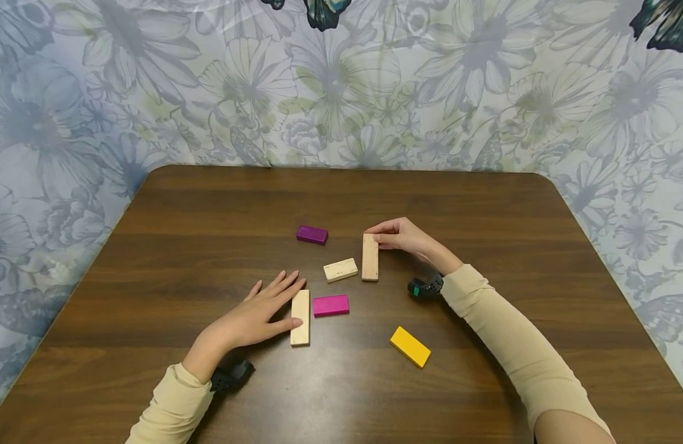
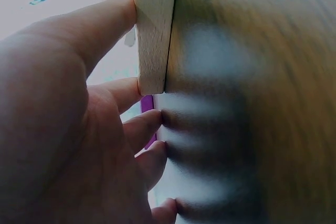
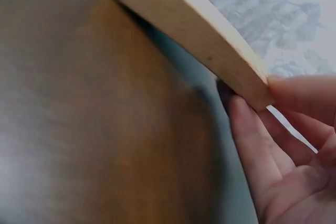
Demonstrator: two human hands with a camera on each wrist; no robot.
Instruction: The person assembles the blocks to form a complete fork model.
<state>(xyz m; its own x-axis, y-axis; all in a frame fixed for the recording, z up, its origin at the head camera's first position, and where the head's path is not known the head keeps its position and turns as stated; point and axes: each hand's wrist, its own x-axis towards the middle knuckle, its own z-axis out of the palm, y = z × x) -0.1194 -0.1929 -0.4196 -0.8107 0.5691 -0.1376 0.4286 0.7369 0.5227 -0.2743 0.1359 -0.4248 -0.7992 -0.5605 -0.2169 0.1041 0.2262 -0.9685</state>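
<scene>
So, left hand (image 1: 252, 317) splays; right hand (image 1: 410, 239) pinches block (image 1: 370, 259).

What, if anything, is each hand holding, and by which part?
The right hand pinches a wooden block by its far end; the left hand merely touches another block.

Looks like bare, matt, lightly grained wood on the pale blocks (image 1: 370, 262), smooth colour coat on the yellow block (image 1: 410, 347), shiny wood-grain finish on the table (image 1: 474, 203), plus matt cloth for the sleeves (image 1: 508, 327).
</scene>
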